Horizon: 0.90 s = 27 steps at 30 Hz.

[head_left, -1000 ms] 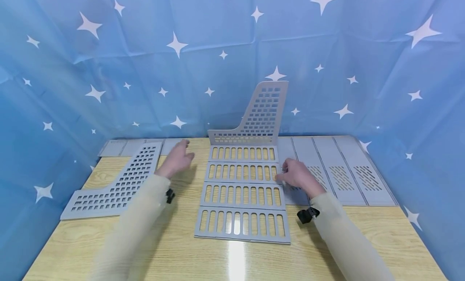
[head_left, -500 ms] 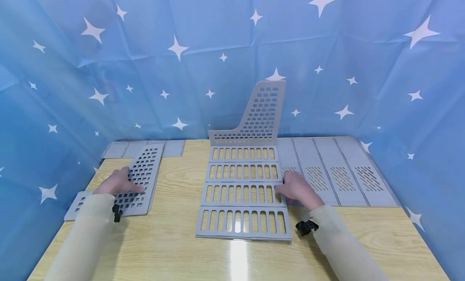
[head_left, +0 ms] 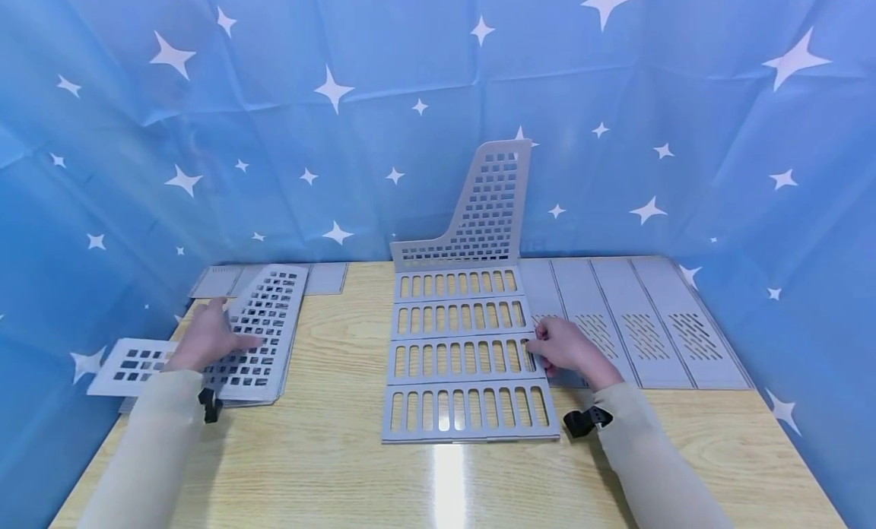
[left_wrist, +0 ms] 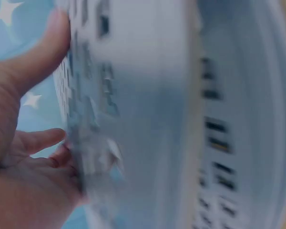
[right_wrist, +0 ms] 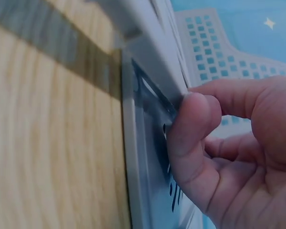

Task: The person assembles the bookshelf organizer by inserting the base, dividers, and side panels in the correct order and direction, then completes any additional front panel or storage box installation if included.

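Observation:
My left hand (head_left: 208,339) grips a grey L-shaped panel (head_left: 279,316) with square holes, thumb on its face. The panel's left end is raised over a matching panel, visible behind it in the left wrist view (left_wrist: 257,114). My right hand (head_left: 566,345) pinches the right edge of a hinged grey panel (head_left: 461,335) with rows of long slots. Thumb and index finger close on that edge in the right wrist view. At the slotted panel's back edge stands another L-shaped perforated panel (head_left: 489,202), upright.
Flat grey panels (head_left: 660,293) with slanted slots lie side by side at the back right, partly under the slotted panel. More flat grey pieces (head_left: 327,278) lie at the back left. A blue star-patterned curtain (head_left: 411,50) rises behind the wooden table (head_left: 328,468).
My left hand moved left from the table's back middle, took hold of the L-shaped panel and raised its left end. With my right hand on it, the slotted panel's front swung slightly right.

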Each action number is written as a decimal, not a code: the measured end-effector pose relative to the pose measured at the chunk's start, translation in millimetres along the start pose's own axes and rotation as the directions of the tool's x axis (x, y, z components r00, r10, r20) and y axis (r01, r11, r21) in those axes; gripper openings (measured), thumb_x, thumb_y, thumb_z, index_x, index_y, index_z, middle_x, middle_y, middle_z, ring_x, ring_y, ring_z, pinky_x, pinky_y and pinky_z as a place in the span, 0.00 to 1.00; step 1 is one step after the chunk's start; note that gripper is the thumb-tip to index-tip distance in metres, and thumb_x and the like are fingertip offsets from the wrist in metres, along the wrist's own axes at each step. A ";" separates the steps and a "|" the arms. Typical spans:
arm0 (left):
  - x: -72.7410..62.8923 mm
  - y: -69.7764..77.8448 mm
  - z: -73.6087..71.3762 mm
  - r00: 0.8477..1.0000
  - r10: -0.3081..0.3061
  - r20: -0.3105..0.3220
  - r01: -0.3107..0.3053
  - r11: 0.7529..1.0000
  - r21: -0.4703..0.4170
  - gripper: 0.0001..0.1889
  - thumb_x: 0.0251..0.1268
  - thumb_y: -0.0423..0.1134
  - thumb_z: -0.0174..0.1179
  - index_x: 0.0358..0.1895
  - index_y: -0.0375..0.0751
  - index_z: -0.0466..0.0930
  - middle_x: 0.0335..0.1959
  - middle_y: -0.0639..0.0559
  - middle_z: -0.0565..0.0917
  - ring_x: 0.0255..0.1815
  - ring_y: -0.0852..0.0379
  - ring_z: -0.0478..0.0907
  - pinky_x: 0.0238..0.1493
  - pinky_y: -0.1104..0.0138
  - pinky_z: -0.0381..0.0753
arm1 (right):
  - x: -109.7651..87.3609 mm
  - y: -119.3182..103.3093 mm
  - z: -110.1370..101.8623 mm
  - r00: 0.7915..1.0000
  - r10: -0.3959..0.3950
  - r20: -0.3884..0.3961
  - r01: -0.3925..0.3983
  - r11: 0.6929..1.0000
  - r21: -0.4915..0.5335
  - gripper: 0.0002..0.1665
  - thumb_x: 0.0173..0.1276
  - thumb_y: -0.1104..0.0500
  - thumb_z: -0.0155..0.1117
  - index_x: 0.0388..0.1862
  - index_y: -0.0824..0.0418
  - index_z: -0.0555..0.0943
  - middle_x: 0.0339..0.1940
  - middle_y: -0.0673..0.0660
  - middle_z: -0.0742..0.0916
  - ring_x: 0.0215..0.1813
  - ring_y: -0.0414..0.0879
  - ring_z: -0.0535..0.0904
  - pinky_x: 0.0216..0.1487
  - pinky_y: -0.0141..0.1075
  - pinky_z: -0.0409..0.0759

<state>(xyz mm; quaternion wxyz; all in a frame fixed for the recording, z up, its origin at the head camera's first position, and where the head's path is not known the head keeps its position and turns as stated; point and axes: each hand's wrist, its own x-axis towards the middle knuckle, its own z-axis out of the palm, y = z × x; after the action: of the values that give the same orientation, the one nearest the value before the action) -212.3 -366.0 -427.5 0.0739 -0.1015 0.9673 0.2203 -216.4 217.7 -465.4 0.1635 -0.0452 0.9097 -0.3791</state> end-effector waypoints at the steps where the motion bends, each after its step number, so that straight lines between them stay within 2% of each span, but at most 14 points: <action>1: -1.5 2.8 -2.1 1.000 0.016 -0.022 -0.016 1.000 -0.014 0.56 0.59 0.46 0.76 0.77 0.19 0.48 0.61 0.17 0.68 0.55 0.27 0.74 0.54 0.36 0.76 | -0.5 0.8 -0.5 1.000 -0.003 0.009 0.003 1.000 0.013 0.15 0.76 0.61 0.60 0.30 0.62 0.68 0.17 0.55 0.77 0.18 0.48 0.78 0.26 0.40 0.79; 3: -5.2 10.5 -7.8 0.998 0.049 -0.046 -0.051 0.997 -0.052 0.42 0.68 0.44 0.70 0.73 0.21 0.58 0.53 0.23 0.76 0.48 0.33 0.80 0.45 0.43 0.80 | -1.4 2.7 -1.7 1.000 -0.007 0.023 0.007 0.999 0.036 0.15 0.76 0.61 0.60 0.31 0.63 0.68 0.17 0.55 0.77 0.17 0.48 0.78 0.27 0.40 0.78; 5: -9.8 21.1 -13.1 0.994 0.093 -0.059 -0.098 0.991 -0.092 0.28 0.76 0.43 0.62 0.65 0.24 0.66 0.45 0.29 0.80 0.39 0.40 0.82 0.36 0.52 0.80 | -2.0 4.8 -2.7 0.999 -0.014 0.034 0.012 0.998 0.055 0.15 0.77 0.61 0.61 0.31 0.63 0.68 0.17 0.55 0.77 0.17 0.49 0.78 0.27 0.41 0.78; 8: -17.0 43.2 -18.0 0.981 0.169 -0.094 -0.182 0.971 -0.153 0.19 0.83 0.44 0.50 0.58 0.29 0.69 0.41 0.34 0.80 0.35 0.45 0.80 0.32 0.58 0.76 | -2.4 7.3 -4.2 0.999 -0.012 0.038 0.009 0.997 0.079 0.15 0.76 0.61 0.62 0.32 0.64 0.68 0.18 0.55 0.77 0.18 0.49 0.78 0.28 0.41 0.79; 11: -22.6 69.6 -16.6 0.951 0.246 -0.186 -0.280 0.942 -0.184 0.16 0.86 0.45 0.45 0.53 0.32 0.69 0.39 0.37 0.75 0.34 0.46 0.76 0.31 0.59 0.74 | -2.5 8.5 -5.5 1.000 -0.008 0.029 0.005 0.996 0.088 0.13 0.73 0.61 0.65 0.38 0.65 0.69 0.19 0.56 0.78 0.19 0.49 0.79 0.29 0.41 0.80; 13: -22.9 87.6 -12.3 0.923 0.282 -0.263 -0.341 0.915 -0.217 0.14 0.86 0.44 0.45 0.49 0.33 0.70 0.37 0.38 0.73 0.33 0.47 0.73 0.31 0.60 0.73 | -2.5 8.5 -5.9 1.000 -0.006 0.022 0.004 0.996 0.085 0.14 0.71 0.61 0.66 0.41 0.66 0.70 0.21 0.57 0.80 0.20 0.49 0.80 0.30 0.41 0.81; 15: -19.8 103.8 -5.2 0.897 0.290 -0.335 -0.385 0.884 -0.264 0.13 0.85 0.42 0.47 0.47 0.33 0.69 0.37 0.40 0.73 0.33 0.48 0.70 0.32 0.61 0.71 | -2.4 8.0 -5.6 1.000 -0.004 0.022 0.002 0.996 0.086 0.15 0.70 0.61 0.67 0.44 0.67 0.71 0.22 0.57 0.80 0.21 0.49 0.81 0.31 0.40 0.81; 18: -9.2 125.1 8.3 0.856 0.284 -0.432 -0.448 0.824 -0.346 0.10 0.84 0.39 0.49 0.47 0.32 0.70 0.37 0.39 0.76 0.34 0.50 0.69 0.34 0.63 0.70 | -2.2 7.1 -4.3 1.000 -0.004 0.027 0.001 0.997 0.083 0.13 0.70 0.62 0.67 0.41 0.66 0.72 0.22 0.58 0.81 0.22 0.49 0.81 0.32 0.40 0.82; 19: -5.0 131.1 12.9 0.847 0.278 -0.453 -0.461 0.809 -0.366 0.10 0.83 0.38 0.50 0.48 0.32 0.71 0.38 0.39 0.76 0.35 0.50 0.70 0.35 0.63 0.70 | -2.2 7.0 -3.8 1.000 -0.003 0.029 0.001 0.997 0.082 0.13 0.70 0.62 0.67 0.40 0.66 0.72 0.22 0.58 0.80 0.22 0.49 0.81 0.32 0.40 0.81; 21: 3.4 141.5 20.8 0.834 0.265 -0.484 -0.485 0.770 -0.415 0.09 0.83 0.37 0.50 0.51 0.32 0.72 0.41 0.38 0.78 0.37 0.51 0.71 0.38 0.63 0.71 | -2.2 7.0 -2.8 1.000 -0.003 0.029 0.001 0.997 0.080 0.12 0.71 0.62 0.67 0.38 0.65 0.72 0.22 0.57 0.80 0.22 0.49 0.80 0.31 0.41 0.81; 23: 11.4 149.3 26.9 0.822 0.254 -0.510 -0.502 0.747 -0.435 0.09 0.82 0.35 0.50 0.51 0.31 0.73 0.42 0.36 0.79 0.39 0.50 0.72 0.40 0.62 0.71 | -2.1 7.1 -2.0 1.000 -0.003 0.025 0.001 0.997 0.082 0.13 0.71 0.62 0.67 0.37 0.65 0.72 0.21 0.57 0.80 0.21 0.49 0.80 0.31 0.41 0.81; 27: 23.4 157.1 34.5 0.817 0.232 -0.528 -0.511 0.716 -0.475 0.10 0.81 0.33 0.51 0.54 0.29 0.74 0.48 0.34 0.81 0.45 0.47 0.76 0.47 0.59 0.74 | -1.3 7.3 -1.6 1.000 -0.010 0.018 0.009 0.996 0.085 0.12 0.71 0.62 0.67 0.37 0.65 0.72 0.21 0.57 0.80 0.21 0.49 0.80 0.31 0.41 0.81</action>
<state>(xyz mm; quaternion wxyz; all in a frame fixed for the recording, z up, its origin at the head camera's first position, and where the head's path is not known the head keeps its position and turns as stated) -267.5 -216.0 -398.1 -0.2250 0.0365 0.8381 0.4956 -215.4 224.2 -469.1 0.1719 -0.0460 0.8909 -0.4178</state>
